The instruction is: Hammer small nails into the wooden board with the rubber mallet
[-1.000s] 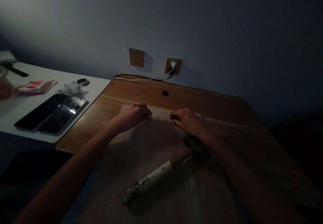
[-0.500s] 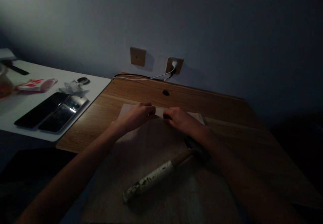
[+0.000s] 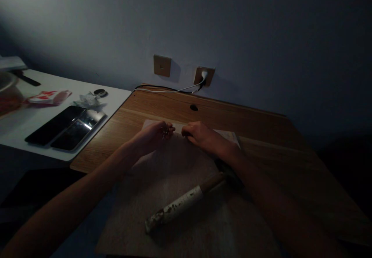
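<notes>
My left hand (image 3: 154, 135) is turned partly palm-up over the far end of a wooden board (image 3: 171, 169). Its curled fingers hold several small, thin, shiny nails (image 3: 165, 133). Just to the right, my right hand (image 3: 200, 134) is closed with the fingertips bent together close above the board; whether anything is pinched there is hidden. Nearer to me a hammer (image 3: 178, 205) lies slantwise on the board, its handle wrapped in worn white. The hammer's dark head is partly covered by my right forearm.
The board rests on a brown wooden desk (image 3: 270, 130) against a wall. Cables (image 3: 162, 91) run to a wall socket (image 3: 204, 76). On a white table (image 3: 116, 99) at the left are two dark phones (image 3: 78, 134), a red-and-white packet (image 3: 49, 97), crumpled plastic (image 3: 89, 100) and a blurred tub (image 3: 10, 91).
My left hand has rolled over and drawn slightly left, so the nails in it now show. The right hand has shifted slightly left. The whole view has moved a little; the hammer lies as before.
</notes>
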Action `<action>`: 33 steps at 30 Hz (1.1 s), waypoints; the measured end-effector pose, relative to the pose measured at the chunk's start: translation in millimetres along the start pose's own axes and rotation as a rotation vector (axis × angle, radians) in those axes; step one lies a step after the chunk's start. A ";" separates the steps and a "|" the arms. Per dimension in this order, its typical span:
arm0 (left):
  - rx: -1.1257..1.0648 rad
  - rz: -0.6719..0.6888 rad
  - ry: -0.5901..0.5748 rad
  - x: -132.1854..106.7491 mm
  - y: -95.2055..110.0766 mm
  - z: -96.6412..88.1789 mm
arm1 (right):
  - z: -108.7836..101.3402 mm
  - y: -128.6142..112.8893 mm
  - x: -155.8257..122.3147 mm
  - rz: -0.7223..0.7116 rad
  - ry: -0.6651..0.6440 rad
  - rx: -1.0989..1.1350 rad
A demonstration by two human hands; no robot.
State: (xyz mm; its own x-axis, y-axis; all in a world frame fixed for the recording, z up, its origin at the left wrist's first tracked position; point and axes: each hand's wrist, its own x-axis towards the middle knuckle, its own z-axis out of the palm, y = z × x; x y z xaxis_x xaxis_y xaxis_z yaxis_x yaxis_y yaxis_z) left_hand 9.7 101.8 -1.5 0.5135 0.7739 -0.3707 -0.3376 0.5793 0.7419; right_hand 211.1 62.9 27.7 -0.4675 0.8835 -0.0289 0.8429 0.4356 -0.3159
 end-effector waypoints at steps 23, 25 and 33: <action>0.169 -0.072 -0.172 -9.9 -21.4 6.7 | -9.1 30.7 -44.0 0.219 -0.043 -0.039; 0.408 0.036 -0.226 -10.4 -24.4 6.2 | -1.2 32.1 -44.5 0.247 -0.045 -0.022; 1.307 0.593 -0.496 -38.9 -35.2 5.9 | 9.0 16.0 -25.5 0.084 -0.007 0.050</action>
State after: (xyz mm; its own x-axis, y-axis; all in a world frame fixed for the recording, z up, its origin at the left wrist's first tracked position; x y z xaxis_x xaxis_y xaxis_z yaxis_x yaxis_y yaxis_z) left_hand 6.2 49.7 -10.0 0.8543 0.4904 0.1724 0.1936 -0.6079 0.7701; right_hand 234.2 45.8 14.9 -0.3978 0.9153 -0.0639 0.8648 0.3508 -0.3593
